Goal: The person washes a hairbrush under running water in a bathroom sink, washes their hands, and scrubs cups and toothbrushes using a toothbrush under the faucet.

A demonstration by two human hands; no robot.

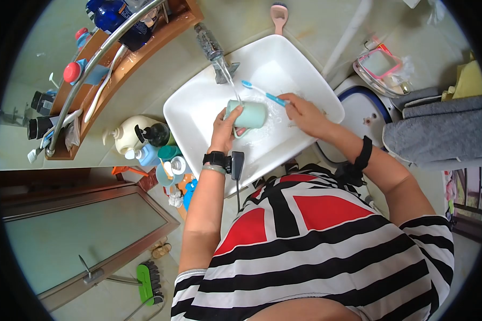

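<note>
My left hand (224,128) is wrapped round a pale green cup (251,115), which lies tilted on its side over the sink. Water runs from the faucet (210,47) down to the cup's mouth end. Some of the fingers are hidden behind the cup and its handle. To the right of the cup, my right hand (304,115) grips a blue toothbrush (273,98) by its handle, with the bristle head pointing up and left, close to the stream. Both hands are above the white sink basin (190,109).
Several bottles, among them a cream pump bottle (134,134), stand left of the sink. A wooden shelf (128,69) with a metal rail hangs at upper left. A pink-handled brush (279,18) is behind the sink. Grey towels (439,131) hang at right.
</note>
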